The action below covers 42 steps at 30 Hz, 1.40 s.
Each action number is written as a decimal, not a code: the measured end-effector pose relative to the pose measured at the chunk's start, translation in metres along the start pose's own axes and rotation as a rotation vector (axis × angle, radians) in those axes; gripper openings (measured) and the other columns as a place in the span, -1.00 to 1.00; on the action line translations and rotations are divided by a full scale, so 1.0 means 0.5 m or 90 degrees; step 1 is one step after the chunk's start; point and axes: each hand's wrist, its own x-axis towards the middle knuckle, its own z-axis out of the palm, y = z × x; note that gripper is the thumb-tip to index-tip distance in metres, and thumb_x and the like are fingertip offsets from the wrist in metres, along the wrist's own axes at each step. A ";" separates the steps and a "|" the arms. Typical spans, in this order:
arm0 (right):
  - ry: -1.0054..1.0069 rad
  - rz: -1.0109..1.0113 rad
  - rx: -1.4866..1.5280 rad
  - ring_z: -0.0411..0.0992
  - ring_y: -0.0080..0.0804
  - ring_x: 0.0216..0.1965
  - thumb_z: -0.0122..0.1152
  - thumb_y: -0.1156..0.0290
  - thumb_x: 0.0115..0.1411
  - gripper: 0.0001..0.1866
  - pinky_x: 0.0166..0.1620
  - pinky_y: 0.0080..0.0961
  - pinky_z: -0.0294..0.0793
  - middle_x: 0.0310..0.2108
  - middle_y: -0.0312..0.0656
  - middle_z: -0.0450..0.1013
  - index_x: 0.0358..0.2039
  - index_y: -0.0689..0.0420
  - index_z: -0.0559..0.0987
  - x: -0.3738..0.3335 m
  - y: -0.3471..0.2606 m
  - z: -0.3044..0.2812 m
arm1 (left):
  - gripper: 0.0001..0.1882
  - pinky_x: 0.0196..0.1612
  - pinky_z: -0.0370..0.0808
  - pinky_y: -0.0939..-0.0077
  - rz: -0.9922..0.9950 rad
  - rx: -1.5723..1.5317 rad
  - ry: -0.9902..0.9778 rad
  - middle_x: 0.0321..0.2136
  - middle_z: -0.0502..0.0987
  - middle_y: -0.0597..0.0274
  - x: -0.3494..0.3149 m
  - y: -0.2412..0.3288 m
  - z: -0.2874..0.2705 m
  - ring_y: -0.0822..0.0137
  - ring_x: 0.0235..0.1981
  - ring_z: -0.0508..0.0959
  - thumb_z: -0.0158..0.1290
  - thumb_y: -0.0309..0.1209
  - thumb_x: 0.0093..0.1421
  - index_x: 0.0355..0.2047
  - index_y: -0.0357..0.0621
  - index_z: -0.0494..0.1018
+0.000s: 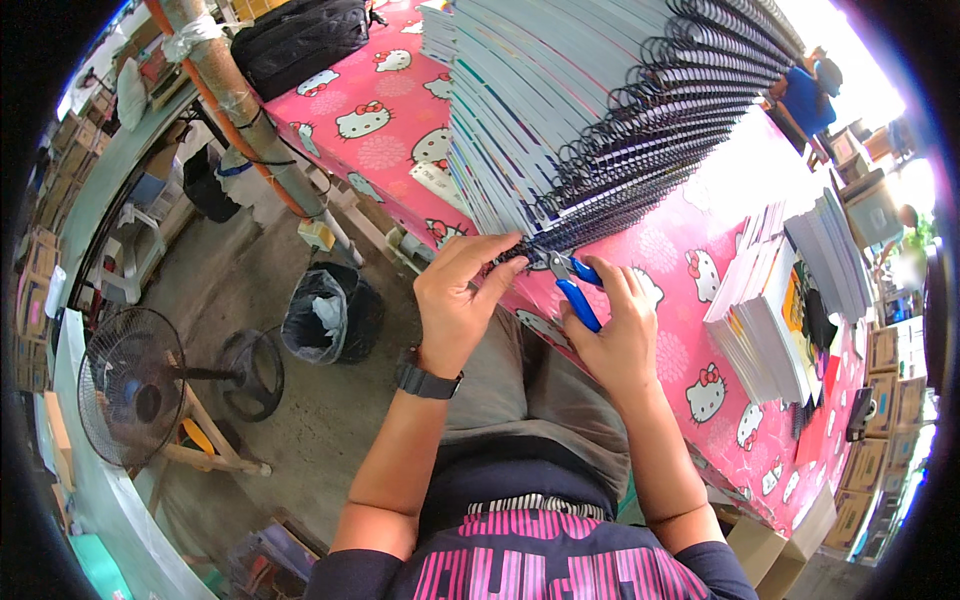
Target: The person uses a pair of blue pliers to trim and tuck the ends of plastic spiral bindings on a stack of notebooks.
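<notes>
At six o'clock of the stack, the left hand (455, 300) pinches the wire binding (520, 252) of the lowest notebook, touching it. The right hand (620, 335) is closed on blue-handled pliers (575, 290), whose long axis points toward eleven o'clock at that wire. Beyond, spiral notebooks (600, 110) fan across the pink surface (380, 130); brown cartons (880, 400) stand at three o'clock.
</notes>
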 end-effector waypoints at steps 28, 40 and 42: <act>-0.083 0.017 -0.010 0.39 -0.23 -0.16 0.35 0.32 -0.18 -0.47 -0.07 -0.22 0.33 -0.33 -0.20 0.42 -0.11 0.08 0.49 -0.001 0.031 -0.008 | -0.71 -0.21 0.46 0.63 -0.111 -0.081 -0.033 -0.26 0.55 0.17 -0.016 -0.012 -0.006 0.47 -0.30 0.51 0.18 -0.63 0.06 -0.16 -0.33 0.52; -0.142 0.081 0.018 0.42 -0.23 -0.20 0.34 0.35 -0.17 -0.55 -0.11 -0.28 0.34 -0.37 -0.19 0.42 -0.19 0.11 0.49 0.000 0.022 0.007 | -0.72 -0.22 0.46 0.62 -0.059 0.023 -0.039 -0.29 0.56 0.17 -0.025 -0.027 0.002 0.45 -0.32 0.54 0.21 -0.60 0.05 -0.18 -0.32 0.53; -0.158 0.106 0.040 0.43 -0.24 -0.22 0.34 0.34 -0.17 -0.56 -0.13 -0.28 0.35 -0.39 -0.19 0.42 -0.20 0.11 0.50 -0.001 0.030 0.003 | -0.72 -0.22 0.47 0.62 -0.115 -0.019 -0.030 -0.29 0.56 0.17 -0.024 -0.017 0.003 0.46 -0.30 0.54 0.20 -0.60 0.06 -0.18 -0.32 0.53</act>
